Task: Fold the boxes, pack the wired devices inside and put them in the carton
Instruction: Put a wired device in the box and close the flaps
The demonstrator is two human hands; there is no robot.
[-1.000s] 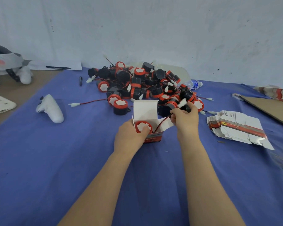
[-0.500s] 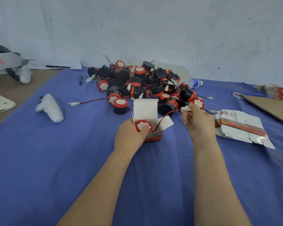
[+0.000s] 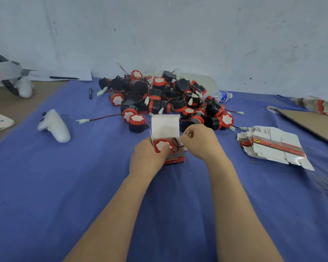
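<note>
Head view: a small box (image 3: pixel 175 156) with a red band stands on the blue-covered bench (image 3: pixel 83 186) just above the centre, its white lid flap (image 3: pixel 165 125) upright at the far side. The left hand (image 3: pixel 149 159) wraps the box from its 9 o'clock side, fingers closed on it, thumb pressing on the white face of a red-rimmed device (image 3: pixel 162 145) seated in the open top. The right hand (image 3: pixel 200 141) sits at the box's 3 o'clock edge, its fingers (image 3: pixel 187 134) curled together at the rim; a dark wire (image 3: pixel 176 143) loops inside the box beside them, and whether they pinch it cannot be told. At 12 o'clock from the box lies a pile of black and red wired devices (image 3: pixel 165 99), close behind the flap. At 3 o'clock, well apart, a stack of flat unfolded boxes (image 3: pixel 273 146). At 9 o'clock, a white controller (image 3: pixel 54 126). A brown cardboard sheet (image 3: pixel 311 123) lies at 2 o'clock near the bench edge
</note>
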